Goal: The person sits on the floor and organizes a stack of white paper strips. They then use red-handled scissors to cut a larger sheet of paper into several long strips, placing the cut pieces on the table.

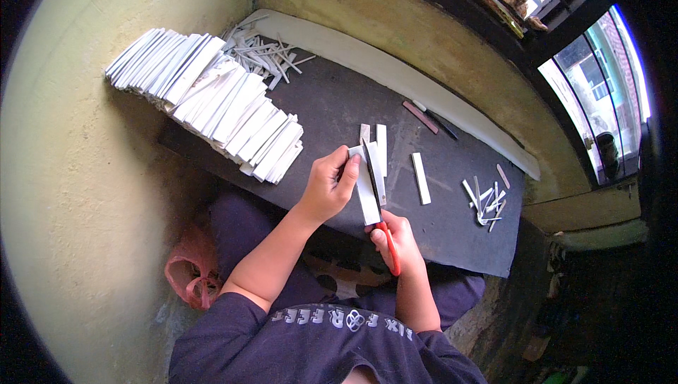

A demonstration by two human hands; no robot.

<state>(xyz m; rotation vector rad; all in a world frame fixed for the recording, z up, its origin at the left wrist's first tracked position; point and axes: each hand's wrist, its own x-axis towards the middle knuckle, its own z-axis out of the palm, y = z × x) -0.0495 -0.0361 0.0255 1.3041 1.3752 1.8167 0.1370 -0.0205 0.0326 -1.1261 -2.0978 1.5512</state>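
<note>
My left hand (330, 185) pinches a flat white strip (366, 199) near its upper end, thumb on top. My right hand (401, 234) grips scissors with red handles (393, 251). Their blades point away from me and run lengthwise along the strip's right edge. Just beyond, another white strip (382, 145) lies on the dark tabletop (332, 98), partly hidden by the one I hold. A separate white strip (421, 179) rests to the right of the scissors.
A long stack of white strips (201, 87) fills the table's left side. Thin offcuts (265, 55) lie behind it, and more slivers (486, 204) at the right end. A brownish bar (420, 117) lies near a dark pen (439, 121). A pink plastic bag (192, 267) sits below left.
</note>
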